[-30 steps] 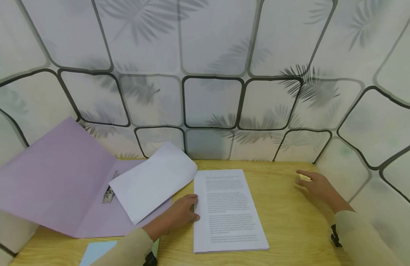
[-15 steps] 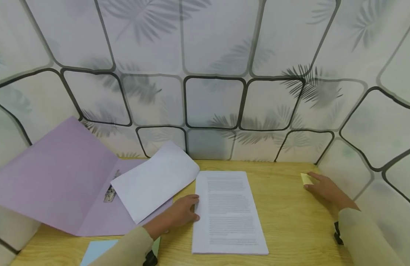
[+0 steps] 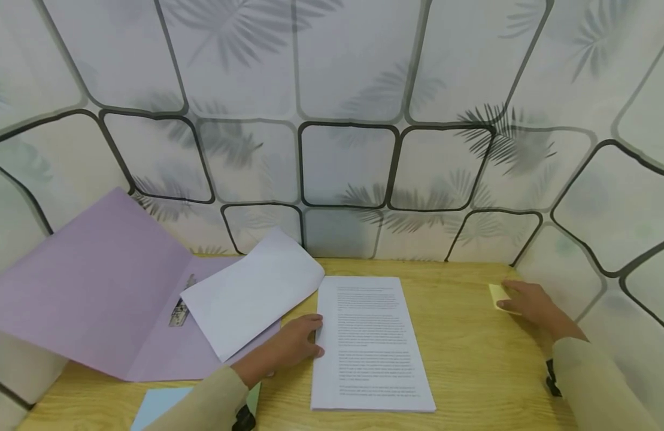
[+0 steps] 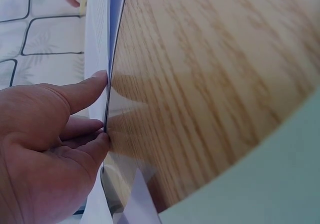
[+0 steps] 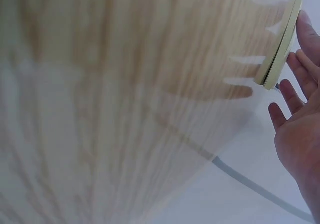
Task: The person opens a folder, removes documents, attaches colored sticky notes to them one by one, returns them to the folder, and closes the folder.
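A stack of white printed sheets (image 3: 372,344) lies at the middle of the wooden table, text side up. My left hand (image 3: 291,344) touches its left edge with thumb and fingertips; the left wrist view shows the hand (image 4: 55,144) up close against the thin edge, the fingers fairly straight. At the far right of the table my right hand (image 3: 531,302) rests over a small yellow note pad (image 3: 495,293), covering part of it. In the right wrist view that pad (image 5: 287,38) stands beside extended fingers, mirrored in the glossy tabletop.
To the left stands an opened purple folder (image 3: 89,287) with a metal clip (image 3: 178,311). A curled white sheet (image 3: 251,293) lies across it. Part of a light blue sheet (image 3: 159,404) shows in front, below the left forearm. Patterned walls (image 3: 342,167) enclose the table.
My right hand has shifted a little to the right, uncovering more of the yellow note pad. The left hand has stayed at the edge of the stack.
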### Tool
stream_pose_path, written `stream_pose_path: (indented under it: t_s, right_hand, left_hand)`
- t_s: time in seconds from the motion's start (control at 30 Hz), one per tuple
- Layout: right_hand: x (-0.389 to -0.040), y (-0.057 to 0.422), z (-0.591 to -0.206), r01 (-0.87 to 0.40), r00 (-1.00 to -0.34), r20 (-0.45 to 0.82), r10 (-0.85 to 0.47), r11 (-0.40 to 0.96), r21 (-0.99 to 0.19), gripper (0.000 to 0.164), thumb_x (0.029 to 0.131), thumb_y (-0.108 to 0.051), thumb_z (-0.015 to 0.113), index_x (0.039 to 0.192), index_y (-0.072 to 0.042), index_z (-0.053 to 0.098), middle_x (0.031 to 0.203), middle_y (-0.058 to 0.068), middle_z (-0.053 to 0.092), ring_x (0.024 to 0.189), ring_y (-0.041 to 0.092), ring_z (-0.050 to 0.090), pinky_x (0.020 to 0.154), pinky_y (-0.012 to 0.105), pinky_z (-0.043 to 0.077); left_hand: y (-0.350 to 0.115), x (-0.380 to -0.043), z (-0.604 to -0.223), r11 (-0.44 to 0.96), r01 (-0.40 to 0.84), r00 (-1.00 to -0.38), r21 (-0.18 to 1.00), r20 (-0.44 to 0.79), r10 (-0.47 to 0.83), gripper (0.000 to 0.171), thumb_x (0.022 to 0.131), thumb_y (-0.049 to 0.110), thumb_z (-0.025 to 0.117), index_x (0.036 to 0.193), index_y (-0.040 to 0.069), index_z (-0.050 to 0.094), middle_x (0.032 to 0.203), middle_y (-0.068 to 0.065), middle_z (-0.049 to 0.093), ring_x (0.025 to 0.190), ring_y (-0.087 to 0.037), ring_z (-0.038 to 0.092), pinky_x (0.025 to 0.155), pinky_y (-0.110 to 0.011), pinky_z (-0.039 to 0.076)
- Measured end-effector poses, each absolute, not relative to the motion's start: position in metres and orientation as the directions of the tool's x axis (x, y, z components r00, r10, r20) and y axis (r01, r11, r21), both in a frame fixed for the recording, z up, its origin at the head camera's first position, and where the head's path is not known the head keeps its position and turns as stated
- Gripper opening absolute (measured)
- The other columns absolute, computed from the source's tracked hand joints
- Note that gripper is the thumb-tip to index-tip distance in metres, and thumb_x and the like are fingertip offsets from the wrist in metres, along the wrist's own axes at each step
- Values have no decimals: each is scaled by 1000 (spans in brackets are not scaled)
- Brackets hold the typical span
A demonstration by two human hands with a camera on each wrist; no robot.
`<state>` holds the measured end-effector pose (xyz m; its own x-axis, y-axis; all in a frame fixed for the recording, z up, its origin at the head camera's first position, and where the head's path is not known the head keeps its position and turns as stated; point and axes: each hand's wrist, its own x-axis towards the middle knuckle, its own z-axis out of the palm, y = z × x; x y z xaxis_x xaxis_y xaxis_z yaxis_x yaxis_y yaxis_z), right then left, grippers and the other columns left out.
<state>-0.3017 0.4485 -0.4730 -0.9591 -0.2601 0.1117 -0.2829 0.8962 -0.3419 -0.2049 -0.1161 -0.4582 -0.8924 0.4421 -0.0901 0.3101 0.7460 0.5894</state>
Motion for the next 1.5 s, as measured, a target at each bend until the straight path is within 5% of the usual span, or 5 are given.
stream_pose_path:
  t_s: [0.6,0.73,0.93,1.1,1.5]
  right_hand:
    - [-285,419,-460,-240,-968,62,-243,819,-521,51,97,-18,68,137,9,54,138,39,44,118,60,46,93,69,44]
    - [-282,409,-458,-194,-978,52,-203,782,-593,47,100,-27,64,137,2,59,143,34,48,123,56,48,94,60,50]
    - [-276,391,-457,-178,-982,83,-170,691,-700,46,100,-34,64,135,-5,64,141,22,57,120,15,59,86,21,53]
    - [-263,360,-450,-184,-978,88,-191,576,-797,48,100,-34,63,137,-4,62,139,9,60,108,-16,51,86,13,50]
    - [-222,254,-432,-94,-963,8,-269,308,-947,46,98,-27,67,137,-4,61,139,9,61,117,-2,57,94,19,50]
  left_hand:
    - [-117,-205,-463,749,292,-899,595,-96,427,63,89,14,78,142,-8,51,153,-21,46,144,-39,41,116,-52,36]
    - [-116,-204,-461,747,299,-898,594,-90,431,63,89,13,77,142,-8,51,153,-22,45,144,-39,40,117,-52,35]
    - [-116,-202,-459,749,292,-899,595,-96,428,62,89,12,77,142,-7,51,153,-22,45,144,-39,39,117,-52,34]
    - [-116,-201,-456,752,292,-900,592,-95,424,57,91,12,75,141,-4,53,153,-21,45,144,-39,40,117,-53,35]
    - [-97,-180,-441,548,259,-913,796,17,407,48,99,19,66,143,4,54,141,-15,58,126,-34,58,104,-48,50]
